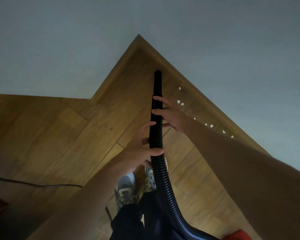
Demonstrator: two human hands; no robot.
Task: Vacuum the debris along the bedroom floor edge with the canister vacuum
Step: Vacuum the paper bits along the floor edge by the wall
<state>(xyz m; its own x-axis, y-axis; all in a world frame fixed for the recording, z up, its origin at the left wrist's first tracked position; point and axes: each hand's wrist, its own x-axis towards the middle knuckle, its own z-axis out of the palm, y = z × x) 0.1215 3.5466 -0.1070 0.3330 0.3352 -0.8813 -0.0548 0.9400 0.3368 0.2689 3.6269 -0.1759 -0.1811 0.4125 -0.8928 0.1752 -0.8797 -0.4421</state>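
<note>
The hose [157,118] is black and finely ribbed, with a blue-black sheen at its lower bend. On both sides of the hose the floor [59,135] is honey-brown with wood grain, in staggered planks with thin dark joints; the skirting board [189,80] past the hose's tip is the same brown under pale grey-blue walls [59,49], and the debris [178,101] right of the hose is white. Beneath the hose the shoes [126,189] are pale grey with mottled olive-and-tan, the trousers [128,222] dark navy, the cable [42,185] far left black, and an object [239,235] lower right red-orange.
</note>
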